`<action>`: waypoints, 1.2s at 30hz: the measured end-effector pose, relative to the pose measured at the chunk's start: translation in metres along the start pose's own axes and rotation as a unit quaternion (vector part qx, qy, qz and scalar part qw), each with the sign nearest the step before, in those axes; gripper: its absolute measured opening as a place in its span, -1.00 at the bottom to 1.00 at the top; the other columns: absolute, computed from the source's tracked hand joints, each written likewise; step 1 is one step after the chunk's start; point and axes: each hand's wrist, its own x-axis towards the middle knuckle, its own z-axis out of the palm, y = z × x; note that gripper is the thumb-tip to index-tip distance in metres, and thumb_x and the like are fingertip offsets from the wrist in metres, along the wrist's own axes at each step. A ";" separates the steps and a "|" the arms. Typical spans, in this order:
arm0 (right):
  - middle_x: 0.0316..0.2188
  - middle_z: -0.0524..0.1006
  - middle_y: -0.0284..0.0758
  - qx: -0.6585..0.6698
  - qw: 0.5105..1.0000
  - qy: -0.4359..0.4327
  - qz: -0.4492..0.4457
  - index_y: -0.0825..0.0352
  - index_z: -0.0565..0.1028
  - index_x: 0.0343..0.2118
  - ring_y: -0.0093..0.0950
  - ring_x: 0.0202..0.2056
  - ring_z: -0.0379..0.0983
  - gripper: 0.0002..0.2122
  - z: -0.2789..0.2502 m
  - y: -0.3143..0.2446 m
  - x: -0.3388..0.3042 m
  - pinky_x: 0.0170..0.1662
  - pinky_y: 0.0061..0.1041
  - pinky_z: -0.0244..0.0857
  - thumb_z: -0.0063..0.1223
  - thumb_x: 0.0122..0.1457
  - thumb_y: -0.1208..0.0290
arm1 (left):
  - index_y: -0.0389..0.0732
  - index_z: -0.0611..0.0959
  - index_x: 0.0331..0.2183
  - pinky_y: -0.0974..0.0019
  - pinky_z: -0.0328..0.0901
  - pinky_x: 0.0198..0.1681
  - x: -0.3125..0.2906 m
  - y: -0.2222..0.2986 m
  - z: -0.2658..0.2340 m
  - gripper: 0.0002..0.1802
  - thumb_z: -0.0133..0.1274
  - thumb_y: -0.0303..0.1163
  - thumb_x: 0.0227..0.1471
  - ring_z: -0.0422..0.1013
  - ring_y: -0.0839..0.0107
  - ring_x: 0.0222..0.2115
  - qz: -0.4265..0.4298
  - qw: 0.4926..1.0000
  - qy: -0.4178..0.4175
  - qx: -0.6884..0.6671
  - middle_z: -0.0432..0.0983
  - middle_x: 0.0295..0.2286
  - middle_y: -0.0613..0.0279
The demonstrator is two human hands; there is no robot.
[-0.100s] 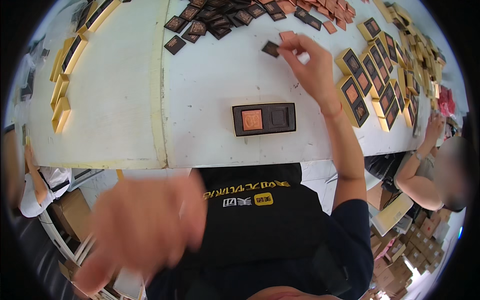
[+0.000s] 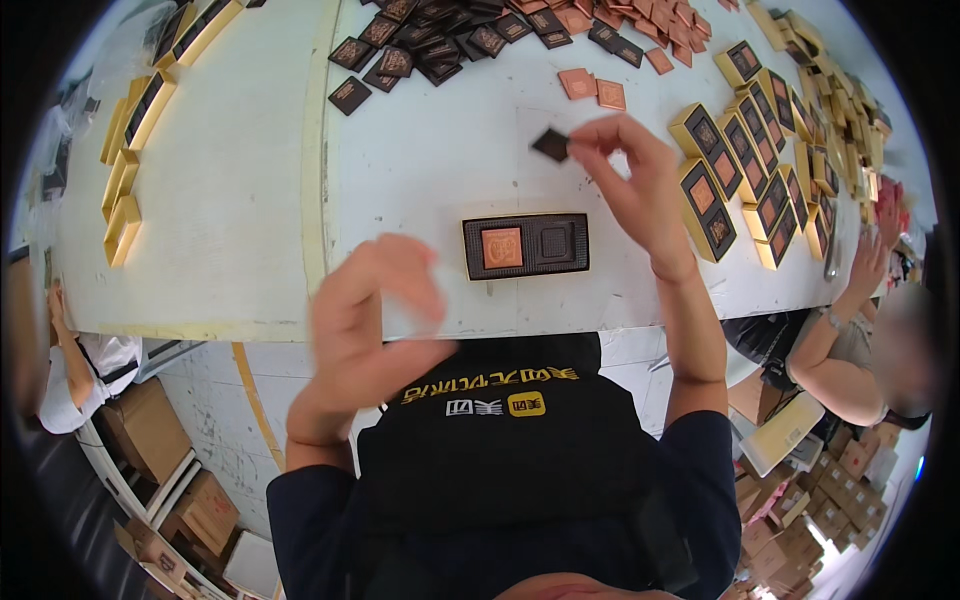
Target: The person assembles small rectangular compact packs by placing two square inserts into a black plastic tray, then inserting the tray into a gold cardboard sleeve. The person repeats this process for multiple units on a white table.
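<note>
Between my right hand's [image 2: 628, 190] thumb and fingers a dark square piece [image 2: 550, 145] is pinched by its edge, held above the table beyond the box. The box [image 2: 526, 270] is shallow and gold-edged, with a black insert of two square wells. An orange square [image 2: 502, 248] with a raised pattern fills its left well, while the right well [image 2: 559, 242] is bare. My left hand [image 2: 375, 310], slightly blurred, hovers over the table's front edge left of the box, thumb and fingers apart and nothing in them.
Dark squares [image 2: 430, 45] and orange squares [image 2: 660, 25] lie heaped at the far side, with two loose orange squares [image 2: 597, 88] nearer. Filled boxes [image 2: 709, 210] line the right. Narrow gold boxes [image 2: 122, 230] stand at left. Other people's hands [image 2: 870, 265] show at both sides.
My left hand has come up from below, over the table's edge, toward the box. My right hand has drawn the dark square nearer the box, uncovering a second loose orange square.
</note>
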 end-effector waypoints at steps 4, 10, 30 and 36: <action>-0.39 0.60 -0.35 0.071 0.979 -0.188 0.039 0.35 0.62 -0.30 -0.53 -0.39 0.47 -0.86 -0.014 -0.021 -0.027 -0.24 -0.57 0.35 0.19 0.06 0.65 | -0.18 0.52 -0.03 0.08 0.22 0.06 0.007 -0.032 0.014 -0.33 0.42 -0.37 -0.24 0.38 0.11 -0.07 -0.020 0.951 -0.048 0.304 0.48 -0.11 0.16; -0.29 0.54 -0.35 -0.080 0.990 -0.105 -0.057 0.27 0.62 -0.25 -0.35 -0.25 0.48 -0.76 0.001 -0.013 -0.054 -0.17 -0.44 0.35 0.25 -0.02 0.64 | -0.15 0.49 0.05 0.12 0.23 0.07 0.006 -0.057 0.022 -0.27 0.38 -0.43 -0.24 0.37 0.08 -0.03 0.002 0.941 -0.075 0.331 0.47 -0.04 0.18; 0.22 0.33 -0.24 -0.335 0.940 -0.022 -0.065 0.20 0.45 0.16 -0.23 0.23 0.21 -0.45 0.027 -0.001 -0.102 0.32 -0.04 -0.14 0.25 0.04 0.39 | -0.27 0.47 0.09 -0.06 0.06 0.25 -0.034 -0.048 -0.265 -0.34 0.31 -0.25 -0.02 0.19 -0.06 0.19 0.015 0.636 0.373 0.675 0.38 0.10 -0.05; 0.24 0.32 -0.25 -0.406 0.899 0.165 0.018 0.28 0.36 0.23 -0.19 0.28 0.16 -0.45 -0.014 0.013 -0.077 0.33 -0.12 -0.14 0.14 0.13 0.52 | -0.11 0.67 -0.14 -0.11 0.02 0.29 -0.103 -0.038 -0.446 -0.61 0.25 -0.13 0.03 0.14 -0.15 0.22 -0.038 0.548 0.255 0.795 0.29 0.18 -0.04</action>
